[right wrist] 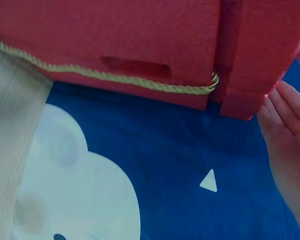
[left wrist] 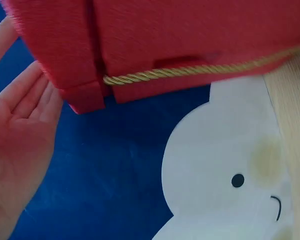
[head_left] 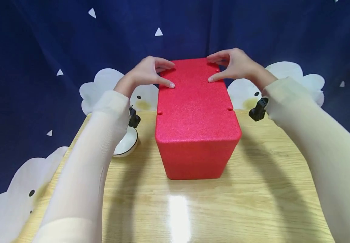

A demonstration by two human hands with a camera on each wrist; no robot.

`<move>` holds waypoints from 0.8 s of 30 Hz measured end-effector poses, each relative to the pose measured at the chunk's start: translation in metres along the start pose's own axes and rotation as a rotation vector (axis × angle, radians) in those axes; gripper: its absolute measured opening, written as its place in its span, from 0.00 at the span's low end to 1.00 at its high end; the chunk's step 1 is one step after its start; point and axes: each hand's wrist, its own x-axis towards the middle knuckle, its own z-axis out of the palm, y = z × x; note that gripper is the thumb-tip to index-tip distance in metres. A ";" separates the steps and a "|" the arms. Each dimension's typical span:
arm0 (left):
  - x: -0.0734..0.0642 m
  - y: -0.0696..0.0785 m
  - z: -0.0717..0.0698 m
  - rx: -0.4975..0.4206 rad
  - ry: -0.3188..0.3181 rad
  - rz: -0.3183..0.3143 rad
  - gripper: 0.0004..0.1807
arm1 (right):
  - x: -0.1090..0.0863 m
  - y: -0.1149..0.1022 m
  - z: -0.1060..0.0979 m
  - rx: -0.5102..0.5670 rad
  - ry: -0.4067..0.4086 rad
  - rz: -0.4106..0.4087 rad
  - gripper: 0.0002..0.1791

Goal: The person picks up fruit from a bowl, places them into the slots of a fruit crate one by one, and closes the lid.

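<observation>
A red foam-like box [head_left: 193, 160] with a fitted red lid [head_left: 196, 111] stands on the wooden table. Small notches show along the lid's side edges. My left hand [head_left: 147, 71] rests its thumb and fingertips on the lid's far left part. Opposite it, my right hand [head_left: 238, 64] touches the far right part the same way. Both wrist views show fairly straight fingers against the lid and a dark seam between lid and body. A gold twisted cord [left wrist: 155, 74] runs along the box's left side; another gold cord [right wrist: 140, 82] crosses its right side by a recessed slot.
A white bowl [head_left: 127, 143] with a dark rim sits left of the box, partly hidden by my left sleeve. Behind the wooden table [head_left: 223, 206] hangs a dark blue curtain [head_left: 187, 27] with white cloud shapes. Black camera mounts [head_left: 258, 109] hang under both wrists.
</observation>
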 end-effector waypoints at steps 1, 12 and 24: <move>0.000 -0.001 0.000 0.019 -0.006 -0.002 0.38 | 0.000 0.001 0.001 -0.003 -0.003 0.000 0.38; 0.011 -0.004 0.000 0.008 -0.011 -0.024 0.35 | 0.006 0.005 -0.009 -0.120 -0.027 -0.002 0.34; -0.002 0.009 -0.003 0.351 0.078 0.026 0.39 | 0.002 -0.012 -0.017 -0.120 -0.053 0.077 0.38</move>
